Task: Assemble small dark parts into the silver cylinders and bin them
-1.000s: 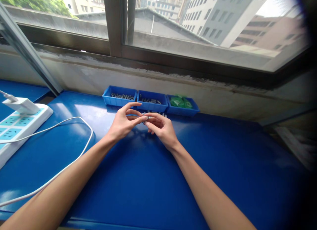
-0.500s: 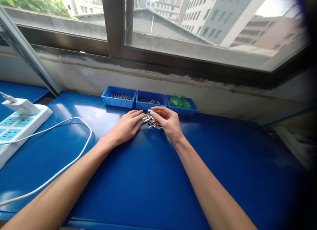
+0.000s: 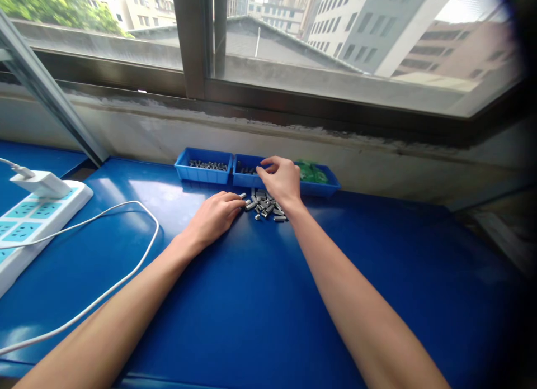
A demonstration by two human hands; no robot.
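Short metal cylinders, perhaps spacers [image 3: 268,207], lie in a loose pile on the blue table [image 3: 251,299]. My left hand [image 3: 218,214] rests at the left edge of the pile, fingers curled together; a small metal piece shows by its fingertips, and what they grip is hidden. Above the middle blue bin [image 3: 247,180], my right hand [image 3: 282,181] hovers with thumb and index finger apart, nothing visible between them. Dark metal pieces [image 3: 245,169] lie in that bin, partly hidden by the hand.
The left blue bin [image 3: 203,174] contains many small metal parts. A green plastic bag [image 3: 312,172] fills the right blue bin [image 3: 321,189]. A white power strip [image 3: 79,194] with a plugged-in charger [image 3: 39,183] and a looping white cable [image 3: 142,254] lies left. A window wall stands behind.
My right hand has moved from the pile up over the middle bin, and the metal piece in its fingers no longer shows. My left fingers have drawn together beside the pile, which is more exposed.
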